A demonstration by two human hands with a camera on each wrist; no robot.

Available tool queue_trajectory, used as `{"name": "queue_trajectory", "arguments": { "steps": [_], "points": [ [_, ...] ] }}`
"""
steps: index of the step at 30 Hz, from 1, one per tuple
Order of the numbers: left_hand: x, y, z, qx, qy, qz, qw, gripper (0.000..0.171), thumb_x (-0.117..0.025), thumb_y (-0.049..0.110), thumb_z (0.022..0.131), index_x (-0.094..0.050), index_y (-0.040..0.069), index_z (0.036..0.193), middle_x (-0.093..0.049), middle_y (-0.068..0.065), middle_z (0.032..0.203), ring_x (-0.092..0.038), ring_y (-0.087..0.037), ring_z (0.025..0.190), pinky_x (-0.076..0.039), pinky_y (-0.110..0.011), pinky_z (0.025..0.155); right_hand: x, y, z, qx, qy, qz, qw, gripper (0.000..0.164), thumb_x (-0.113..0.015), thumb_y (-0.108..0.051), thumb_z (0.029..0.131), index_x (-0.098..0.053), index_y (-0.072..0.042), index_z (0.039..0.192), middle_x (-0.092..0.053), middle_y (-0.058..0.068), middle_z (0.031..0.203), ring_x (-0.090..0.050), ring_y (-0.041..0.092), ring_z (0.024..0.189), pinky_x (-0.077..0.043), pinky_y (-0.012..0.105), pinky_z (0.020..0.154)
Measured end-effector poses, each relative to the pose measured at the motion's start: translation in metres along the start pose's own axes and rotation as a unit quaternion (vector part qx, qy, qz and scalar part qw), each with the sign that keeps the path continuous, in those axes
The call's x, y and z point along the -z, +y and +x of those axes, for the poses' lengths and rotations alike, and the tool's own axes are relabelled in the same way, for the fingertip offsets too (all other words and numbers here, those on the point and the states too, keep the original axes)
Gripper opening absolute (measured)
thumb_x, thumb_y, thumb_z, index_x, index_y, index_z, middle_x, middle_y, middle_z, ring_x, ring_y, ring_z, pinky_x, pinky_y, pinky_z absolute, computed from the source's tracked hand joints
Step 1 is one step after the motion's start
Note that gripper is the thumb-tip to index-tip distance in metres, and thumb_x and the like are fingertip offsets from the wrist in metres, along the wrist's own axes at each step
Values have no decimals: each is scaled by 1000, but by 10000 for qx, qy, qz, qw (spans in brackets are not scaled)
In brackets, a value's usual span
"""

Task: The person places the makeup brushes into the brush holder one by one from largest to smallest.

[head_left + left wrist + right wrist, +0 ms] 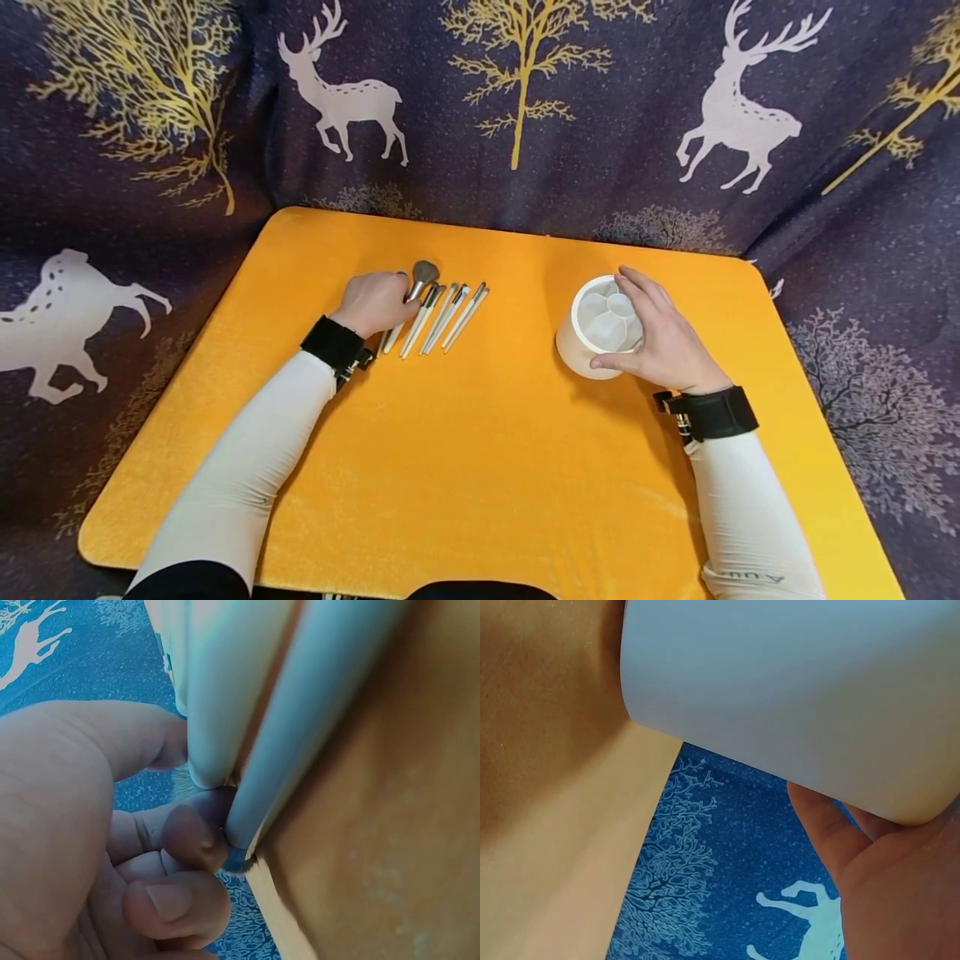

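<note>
On the left half of the table, my left hand (pixel 375 302) pinches a makeup brush with a wide, fluffy grey head (pixel 425 272). The left wrist view shows thumb and fingertips at the end of a pale brush handle (pixel 232 690), with another handle (pixel 300 727) alongside. Several slimmer makeup brushes (pixel 448 321) lie side by side just right of this hand, heads toward the far edge. My right hand (pixel 663 337) grips a white round brush holder (pixel 576 350) by its rim and side, thumb in front, fingers behind. Inside it are petal-shaped compartments.
An orange cloth covers the table (pixel 465 467), which has rounded corners. Dark curtains (pixel 465 183) printed with deer and trees hang behind and beside it. Bare tabletop lies between the brushes and the holder.
</note>
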State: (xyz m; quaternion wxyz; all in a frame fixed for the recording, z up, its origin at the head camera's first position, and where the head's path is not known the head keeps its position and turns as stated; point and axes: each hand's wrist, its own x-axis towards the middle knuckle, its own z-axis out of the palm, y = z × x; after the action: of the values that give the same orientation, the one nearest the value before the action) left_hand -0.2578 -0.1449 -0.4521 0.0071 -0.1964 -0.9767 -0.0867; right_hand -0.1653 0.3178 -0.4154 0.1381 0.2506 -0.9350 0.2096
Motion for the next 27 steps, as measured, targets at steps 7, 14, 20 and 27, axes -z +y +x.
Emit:
{"name": "queue_trajectory", "arguments": {
  "steps": [7,14,20,27],
  "points": [
    [-1,2,-1,47,65,3,10000,29,-58,41,93,-55,17,77,-49,-3,61,-48,-19,49,-34,-34,42,-1,1,0,-33,30,21,10000,127,-85,-71,52,-30,-22,155,-24,-2,159,-24,20,142,-38,57,101],
    [-1,2,-1,123,164,-61,9998,28,-57,38,91,-54,17,72,-48,-2,59,-47,-19,48,-33,-34,41,-2,1,0,-28,46,30,10000,126,-85,-70,51,-31,-21,154,-24,-3,159,-25,20,142,-38,56,101],
    [-2,2,0,168,204,-123,9996,28,-58,38,90,-54,17,72,-48,-1,58,-47,-19,47,-31,-34,40,-3,2,0,-18,41,23,10000,126,-85,-70,52,-31,-22,155,-24,-3,159,-24,20,142,-38,56,101],
    [-1,2,0,188,431,-212,9987,32,-57,40,90,-53,18,67,-45,-1,55,-44,-20,45,-26,-33,40,-2,1,0,-55,-9,29,10000,126,-85,-70,52,-29,-23,155,-23,-3,159,-24,20,142,-38,57,101]
  ]
}}
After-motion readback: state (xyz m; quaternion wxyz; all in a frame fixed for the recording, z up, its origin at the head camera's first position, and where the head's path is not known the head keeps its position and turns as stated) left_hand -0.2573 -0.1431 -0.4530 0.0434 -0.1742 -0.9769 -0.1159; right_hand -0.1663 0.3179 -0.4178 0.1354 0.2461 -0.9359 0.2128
